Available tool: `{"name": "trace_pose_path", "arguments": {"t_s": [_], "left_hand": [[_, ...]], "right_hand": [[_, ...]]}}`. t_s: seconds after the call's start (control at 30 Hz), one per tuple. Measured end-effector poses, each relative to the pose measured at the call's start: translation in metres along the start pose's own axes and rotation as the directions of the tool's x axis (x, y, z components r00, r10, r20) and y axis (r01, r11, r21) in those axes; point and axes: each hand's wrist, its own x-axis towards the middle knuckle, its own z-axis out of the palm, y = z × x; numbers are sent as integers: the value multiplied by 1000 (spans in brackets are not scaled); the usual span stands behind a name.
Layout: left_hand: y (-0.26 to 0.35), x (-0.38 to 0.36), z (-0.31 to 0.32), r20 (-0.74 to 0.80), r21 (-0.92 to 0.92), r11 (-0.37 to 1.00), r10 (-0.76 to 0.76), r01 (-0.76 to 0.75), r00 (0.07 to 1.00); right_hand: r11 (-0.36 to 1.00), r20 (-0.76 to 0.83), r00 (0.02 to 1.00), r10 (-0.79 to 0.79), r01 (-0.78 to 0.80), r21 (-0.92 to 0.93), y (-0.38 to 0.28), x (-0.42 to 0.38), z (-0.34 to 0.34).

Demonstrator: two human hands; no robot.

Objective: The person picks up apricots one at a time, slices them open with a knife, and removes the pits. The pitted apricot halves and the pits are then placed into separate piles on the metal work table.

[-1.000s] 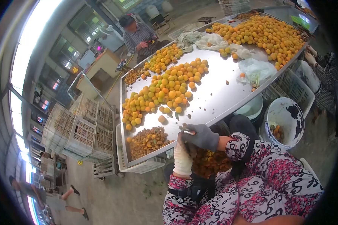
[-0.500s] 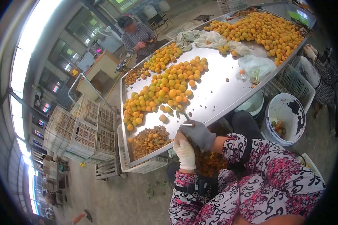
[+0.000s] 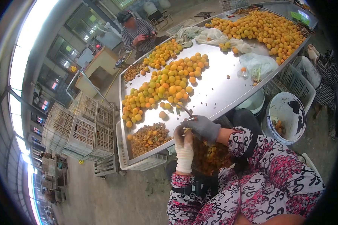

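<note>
My left hand (image 3: 184, 150), in a white glove with stained fingertips, is closed at the near table edge. Between its fingertips shows a small bit of yellow-orange, apparently an apricot, mostly hidden. Close against it, my right hand (image 3: 205, 129) in a grey glove grips a small knife (image 3: 185, 111) whose thin curved blade points up and left over the table. Below both hands is a container of cut orange fruit (image 3: 214, 159), partly covered by my arms. Just left of the hands, a heap of apricot pits (image 3: 148, 139) lies in the table's corner.
Whole apricots (image 3: 165, 88) run in a band across the metal table (image 3: 221, 90), with a bigger pile (image 3: 263, 32) at the far end. Cloths and a plastic bag (image 3: 257, 65) lie between. A white bucket (image 3: 285, 118) stands right; stacked crates (image 3: 80, 129) stand left. Another person (image 3: 141, 37) sits opposite.
My hands have drawn slightly apart at the fingers, and the left has dropped a little. The knife now tilts more up and left. The person opposite has shifted posture.
</note>
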Motion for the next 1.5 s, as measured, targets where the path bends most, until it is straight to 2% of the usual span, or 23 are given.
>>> {"name": "trace_pose_path", "arguments": {"t_s": [0.03, 0.1, 0.17, 0.23, 0.33, 0.37, 0.47, 0.53, 0.73, 0.77, 0.8, 0.83, 0.87, 0.9, 0.93, 0.97, 1.0, 1.1, 1.13, 1.23, 1.3, 1.43, 1.5], "left_hand": [[-1, 1, 1, -1, 1, 1000, -6, 6, 1000], [-5, -1, 4, -62, 166, 960, 239, -226, 969], [-7, 0, 1, -47, 216, 953, 225, -210, 973], [-10, 0, -3, -8, 310, 924, 236, -221, 972], [3, -6, -3, -56, -143, 989, -30, 22, 998], [11, -8, -4, -42, -273, 960, -82, 68, 996], [13, -8, -13, 14, -494, 855, -170, 155, 985], [17, -7, -13, 23, -578, 798, -193, 171, 981], [10, -8, -16, 53, -663, 723, -215, 195, 975], [5, -7, -16, -34, -320, 944, 73, -80, 997], [1, -7, -17, 0, 81, 928, 365, -364, 931], [-1, -7, -17, 1, 78, 928, 364, -363, 931], [9, -7, -16, -59, -297, 952, 61, -76, 996], [13, -6, -15, 1, -629, 752, -250, 195, 968], [4, -6, -16, 2, -630, 751, -253, 198, 967], [-12, -4, -19, -73, -268, 963, 10, -29, 997], [-20, -3, -21, -33, 143, 951, 280, -273, 959], [-26, -2, -24, 8, 355, 876, 346, -326, 938], [-22, -5, -22, 10, 355, 877, 343, -324, 939], [5, -13, -10, 72, 205, 889, 404, -410, 912], [10, -14, -5, 38, -335, 942, -16, 28, 999], [10, -17, -9, 81, -313, 947, -43, 66, 996], [3, -15, -12, 147, 181, 874, 430, -452, 891]], "right_hand": [[893, 23, 955, -297, 286, -348, 3, -1, -1], [906, 6, 952, -306, 293, -306, 10, 0, -2], [927, -34, 947, -319, 304, -219, 20, -4, 4], [993, 60, 998, -33, 40, -108, 5, -5, 2], [995, 138, 987, -87, 93, -41, 2, -9, -6], [817, 339, 836, 430, -521, 247, -16, 2, -16], [840, 290, 885, 363, -446, 309, -22, -11, -20], [984, 77, 983, 168, -172, 48, -15, -16, -17], [945, 72, 978, 194, -167, -280, -36, -26, -20], [944, 71, 978, 196, -169, -283, -34, -28, -18], [954, 39, 986, 163, -147, -260, -31, -29, -14], [963, 5, 992, 129, -124, -238, -29, -31, -11], [963, 5, 991, 131, -126, -240, -30, -32, -10], [960, 0, 993, 119, -115, -254, -31, -32, -8], [958, -3, 994, 109, -106, -268, -31, -33, -7], [958, -1, 994, 112, -108, -267, -31, -33, -7], [956, 0, 993, 120, -116, -269, -30, -33, -7], [954, 7, 963, 270, -266, -141, -44, -23, -15], [914, 30, 914, 405, -405, -11, -47, -20, -18], [922, -1, 948, 318, -309, 234, -25, -14, -11], [874, 72, 917, 393, -397, 278, -28, -11, -14], [886, 118, 921, 371, -389, 250, -23, -8, -14], [868, 157, 916, 370, -401, 294, -25, -9, -14]]}}
